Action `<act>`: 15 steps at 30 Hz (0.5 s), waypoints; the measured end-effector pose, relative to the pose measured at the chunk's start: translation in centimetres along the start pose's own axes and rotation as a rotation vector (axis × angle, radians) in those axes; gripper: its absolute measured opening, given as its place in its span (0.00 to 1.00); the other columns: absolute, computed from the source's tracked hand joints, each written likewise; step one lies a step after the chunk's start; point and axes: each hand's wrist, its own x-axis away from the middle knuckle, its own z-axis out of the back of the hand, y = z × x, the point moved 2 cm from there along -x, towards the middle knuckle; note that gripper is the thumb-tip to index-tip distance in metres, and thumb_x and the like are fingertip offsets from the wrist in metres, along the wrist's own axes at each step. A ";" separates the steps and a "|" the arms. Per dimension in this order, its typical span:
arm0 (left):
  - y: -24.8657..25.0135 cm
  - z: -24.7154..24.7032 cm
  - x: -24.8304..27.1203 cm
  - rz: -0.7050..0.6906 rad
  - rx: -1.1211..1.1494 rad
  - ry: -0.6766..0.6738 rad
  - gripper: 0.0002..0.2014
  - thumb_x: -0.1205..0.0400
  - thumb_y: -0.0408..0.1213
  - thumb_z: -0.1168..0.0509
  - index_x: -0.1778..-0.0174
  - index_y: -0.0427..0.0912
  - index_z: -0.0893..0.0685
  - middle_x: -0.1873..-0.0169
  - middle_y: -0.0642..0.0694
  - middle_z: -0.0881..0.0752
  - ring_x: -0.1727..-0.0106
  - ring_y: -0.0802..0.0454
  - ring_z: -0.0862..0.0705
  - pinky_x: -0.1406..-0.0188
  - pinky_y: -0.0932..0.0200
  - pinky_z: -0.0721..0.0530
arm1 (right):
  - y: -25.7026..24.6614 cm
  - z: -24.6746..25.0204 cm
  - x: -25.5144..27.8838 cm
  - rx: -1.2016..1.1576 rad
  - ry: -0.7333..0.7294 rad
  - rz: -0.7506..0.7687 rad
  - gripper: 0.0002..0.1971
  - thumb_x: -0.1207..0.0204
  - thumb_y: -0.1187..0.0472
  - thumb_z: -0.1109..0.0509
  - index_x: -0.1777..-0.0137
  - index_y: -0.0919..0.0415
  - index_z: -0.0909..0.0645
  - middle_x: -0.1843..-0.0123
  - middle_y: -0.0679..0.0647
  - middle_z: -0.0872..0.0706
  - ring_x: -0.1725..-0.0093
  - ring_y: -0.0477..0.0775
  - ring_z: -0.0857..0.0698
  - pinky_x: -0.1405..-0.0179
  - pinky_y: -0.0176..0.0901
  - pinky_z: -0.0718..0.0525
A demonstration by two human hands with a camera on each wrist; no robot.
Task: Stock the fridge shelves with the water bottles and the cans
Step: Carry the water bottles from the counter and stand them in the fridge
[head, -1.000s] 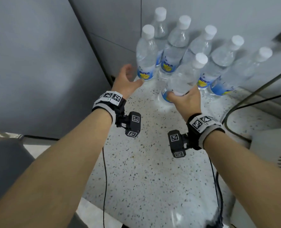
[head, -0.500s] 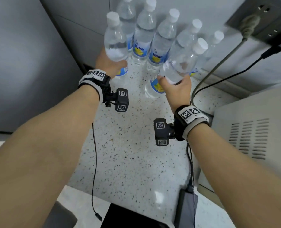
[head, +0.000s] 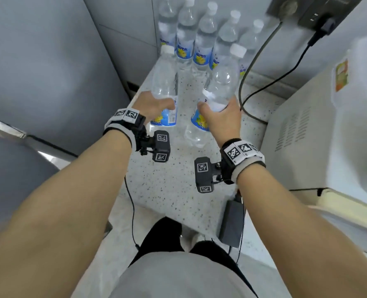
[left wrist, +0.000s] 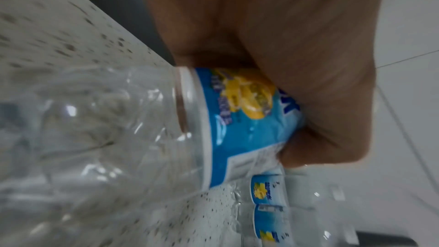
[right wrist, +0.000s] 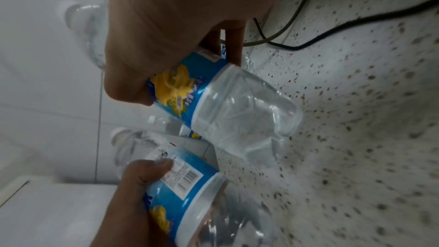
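Observation:
My left hand (head: 156,108) grips a clear water bottle (head: 164,82) with a white cap and a blue-and-yellow label, held above the speckled counter (head: 167,190). The left wrist view shows my palm (left wrist: 285,53) wrapped round that bottle's label (left wrist: 242,119). My right hand (head: 219,117) grips a second, tilted water bottle (head: 221,82) at its label. The right wrist view has this bottle (right wrist: 237,115) off the counter, with the left hand's bottle (right wrist: 190,204) below it. Several more bottles (head: 202,39) stand at the back against the wall. No cans are in view.
A grey fridge door (head: 38,72) stands on the left. On the right sits a white microwave (head: 320,136). Two cables (head: 264,87) run from a wall socket (head: 307,11) across the counter's back right. A black power adapter (head: 232,224) lies at the counter's front edge.
Both hands have drawn back toward me, each lifting its bottle away from the group at the wall. One second ago the left hand was still open beside its bottle.

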 end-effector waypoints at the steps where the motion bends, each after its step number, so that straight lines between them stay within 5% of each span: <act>1: -0.4 -0.1 1.7 -0.005 -0.013 0.015 0.23 0.39 0.46 0.27 0.52 0.35 0.11 0.62 0.45 0.12 0.60 0.47 0.15 0.58 0.52 0.17 | 0.1 0.5 0.9 0.031 -0.023 0.018 0.30 0.43 0.39 0.26 0.41 0.51 0.22 0.52 0.43 0.13 0.50 0.49 0.12 0.45 0.56 0.12; 5: -2.2 -0.6 9.7 -0.035 -0.020 0.143 0.07 0.31 0.42 0.27 0.60 0.46 0.13 0.59 0.47 0.10 0.57 0.49 0.11 0.53 0.52 0.12 | 0.9 2.1 5.3 0.062 -0.136 0.068 0.30 0.42 0.35 0.27 0.44 0.51 0.24 0.52 0.45 0.14 0.50 0.53 0.12 0.45 0.59 0.13; 10: -5.3 -1.1 20.2 -0.038 0.034 0.213 0.14 0.35 0.44 0.28 0.55 0.46 0.12 0.55 0.43 0.08 0.52 0.45 0.09 0.50 0.49 0.11 | 2.3 4.5 11.3 0.012 -0.332 0.142 0.28 0.41 0.39 0.25 0.43 0.51 0.22 0.51 0.47 0.11 0.50 0.49 0.11 0.44 0.55 0.11; 15: -10.2 -1.3 30.4 -0.064 0.110 0.258 0.11 0.31 0.36 0.24 0.53 0.44 0.13 0.58 0.48 0.09 0.60 0.56 0.12 0.55 0.57 0.13 | 3.3 5.9 17.8 -0.036 -0.569 0.258 0.22 0.38 0.49 0.23 0.44 0.54 0.20 0.50 0.50 0.11 0.52 0.47 0.11 0.53 0.38 0.14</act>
